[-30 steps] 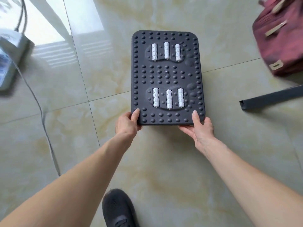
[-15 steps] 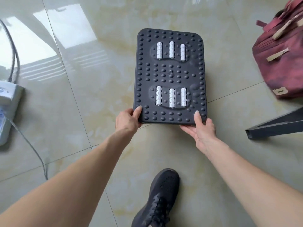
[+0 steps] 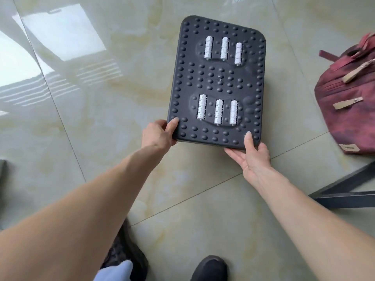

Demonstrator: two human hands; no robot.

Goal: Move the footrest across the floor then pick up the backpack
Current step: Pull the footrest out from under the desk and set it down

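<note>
The footrest (image 3: 218,82) is a dark grey studded board with two sets of white rollers, seen from above over the tiled floor. My left hand (image 3: 157,134) grips its near left corner, thumb on top. My right hand (image 3: 250,155) holds the near right corner, thumb on the studs and fingers under the edge. The dark red backpack (image 3: 353,102) with tan zipper pulls lies on the floor at the right edge, just right of the footrest and apart from both hands.
A dark metal frame leg (image 3: 345,189) runs along the floor at lower right, below the backpack. My two black shoes (image 3: 209,268) stand at the bottom of the view. Glossy beige tiles stretch away to the left.
The footrest has travelled with both hands toward the backpack, which now lies closer beside it. The white box and cable at the left have left the view, and both feet have stepped forward.
</note>
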